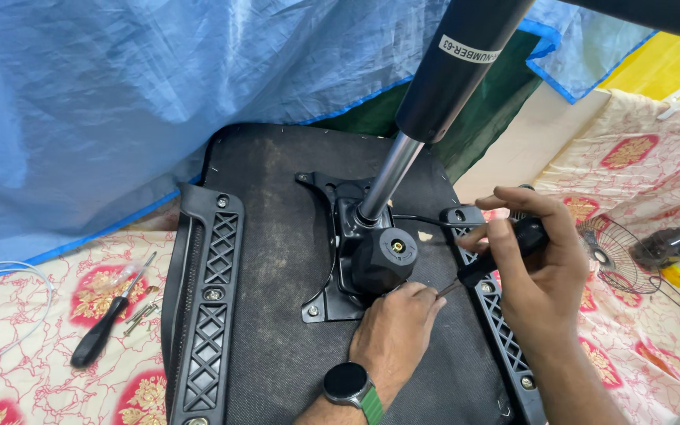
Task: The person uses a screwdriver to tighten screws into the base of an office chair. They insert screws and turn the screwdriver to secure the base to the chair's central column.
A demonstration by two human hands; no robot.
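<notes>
An upturned black chair seat [277,260] lies in front of me, with a black metal mechanism plate [332,236] bolted at its middle. A chrome and black gas cylinder [426,110] rises from the plate. My left hand [395,330], wearing a black watch with a green strap, rests on the seat beside the round black knob [383,256], fingertips pinched at the screwdriver's tip. My right hand [537,267] grips a black-handled screwdriver [497,252], its shaft angled down toward the plate's right edge.
Black armrest brackets run along the seat's left side [210,299] and right side [505,338]. A second screwdriver [108,319] and loose screws lie on the patterned cloth at left. A blue tarp [159,94] hangs behind. A fan grille [611,252] lies at right.
</notes>
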